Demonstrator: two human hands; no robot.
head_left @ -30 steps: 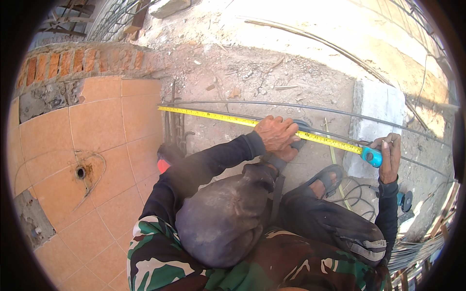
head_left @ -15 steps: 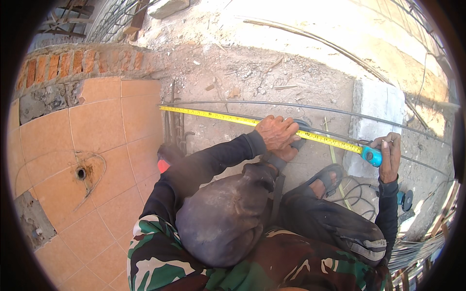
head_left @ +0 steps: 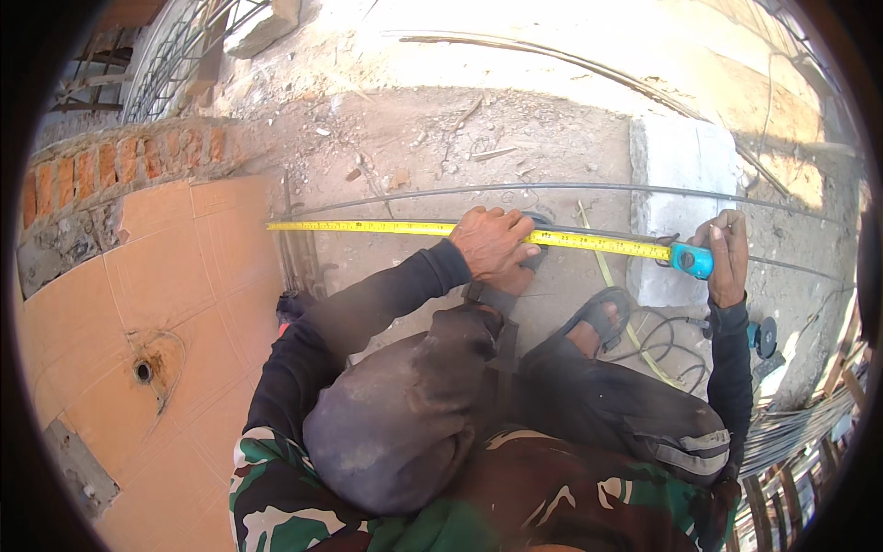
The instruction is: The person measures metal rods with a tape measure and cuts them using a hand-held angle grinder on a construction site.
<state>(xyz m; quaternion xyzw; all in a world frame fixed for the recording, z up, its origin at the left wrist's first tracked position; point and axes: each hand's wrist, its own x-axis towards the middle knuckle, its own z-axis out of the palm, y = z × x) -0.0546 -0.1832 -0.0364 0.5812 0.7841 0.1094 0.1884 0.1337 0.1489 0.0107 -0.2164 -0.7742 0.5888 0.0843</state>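
Observation:
A yellow tape measure blade [head_left: 368, 226] runs pulled out from left to right in front of me. My left hand [head_left: 492, 244] is closed over the middle of the blade, its fingers curled down. What lies under those fingers is hidden. At the right end, my right hand [head_left: 727, 256] grips the teal tape measure case [head_left: 691, 260] from its right side. One thin steel rod [head_left: 552, 187] lies just beyond the blade. A second rod [head_left: 782, 268] runs close along the blade and comes out past my right hand.
A white concrete block [head_left: 685, 156] sits under the rods at the right. An angle grinder [head_left: 762, 337] with a coiled cord is near my right forearm. Orange tiles [head_left: 166, 267] and a low brick edge [head_left: 120, 164] lie left. Bundled wire [head_left: 796, 428] is at lower right.
The view has turned slightly, so the scene sits further left and the tape looks more level. Both hands keep their hold on the tape measure.

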